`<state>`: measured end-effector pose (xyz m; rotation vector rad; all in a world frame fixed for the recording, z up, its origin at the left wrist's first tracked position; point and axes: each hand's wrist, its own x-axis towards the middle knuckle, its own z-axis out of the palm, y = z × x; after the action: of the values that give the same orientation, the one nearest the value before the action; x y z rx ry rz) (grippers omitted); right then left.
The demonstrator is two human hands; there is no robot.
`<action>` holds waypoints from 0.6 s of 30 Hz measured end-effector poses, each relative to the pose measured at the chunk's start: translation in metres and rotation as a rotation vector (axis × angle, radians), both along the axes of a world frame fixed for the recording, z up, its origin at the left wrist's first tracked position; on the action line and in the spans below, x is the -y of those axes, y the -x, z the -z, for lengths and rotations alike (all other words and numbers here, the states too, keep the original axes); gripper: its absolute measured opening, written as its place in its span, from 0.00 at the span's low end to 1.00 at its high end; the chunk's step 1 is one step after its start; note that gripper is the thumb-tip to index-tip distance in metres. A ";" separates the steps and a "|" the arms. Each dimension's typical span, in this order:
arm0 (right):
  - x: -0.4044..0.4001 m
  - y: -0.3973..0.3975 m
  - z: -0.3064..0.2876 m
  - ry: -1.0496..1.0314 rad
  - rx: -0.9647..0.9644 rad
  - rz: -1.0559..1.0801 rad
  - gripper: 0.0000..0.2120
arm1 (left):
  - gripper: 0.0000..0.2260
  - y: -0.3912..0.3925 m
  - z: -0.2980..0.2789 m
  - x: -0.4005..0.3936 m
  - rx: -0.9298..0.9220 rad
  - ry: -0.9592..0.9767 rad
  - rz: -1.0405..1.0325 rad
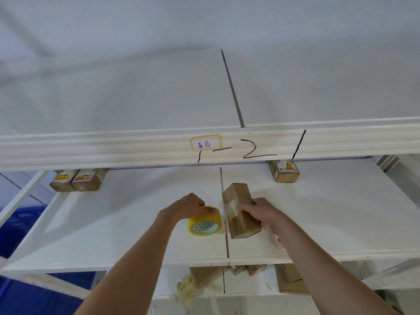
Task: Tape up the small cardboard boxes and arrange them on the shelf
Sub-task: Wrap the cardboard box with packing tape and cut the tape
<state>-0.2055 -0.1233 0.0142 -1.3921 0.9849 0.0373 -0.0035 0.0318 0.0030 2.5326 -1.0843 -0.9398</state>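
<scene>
A small brown cardboard box (238,201) lies on the white shelf board (136,219), just right of the board seam. My right hand (261,214) grips its right side, with the thumb pressing a crumpled strip of clear tape onto the box. My left hand (188,205) holds a yellow roll of tape (204,223) that stands on the shelf directly left of the box. Two taped boxes (77,179) sit at the back left of this shelf and one taped box (285,171) at the back right.
A shelf beam (113,148) with a handwritten label crosses above the work level. On the lower shelf lie several more cardboard boxes (291,280) and a heap of crumpled tape scraps (188,289). A pink object (278,243) peeks out beside my right wrist. Blue crates (22,223) stand at left.
</scene>
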 end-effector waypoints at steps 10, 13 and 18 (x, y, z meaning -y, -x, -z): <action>0.001 -0.001 -0.010 -0.003 -0.005 0.039 0.18 | 0.26 -0.004 -0.002 -0.007 0.026 0.011 -0.025; 0.000 0.003 -0.015 -0.027 0.023 0.023 0.16 | 0.26 -0.003 0.002 -0.009 -0.045 0.004 -0.028; -0.006 0.003 -0.017 -0.081 0.075 -0.004 0.16 | 0.28 -0.003 0.001 -0.010 -0.077 -0.031 -0.056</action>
<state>-0.2088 -0.1168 0.0313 -1.3120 0.9091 0.0271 -0.0008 0.0413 0.0015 2.5150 -0.9791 -1.0384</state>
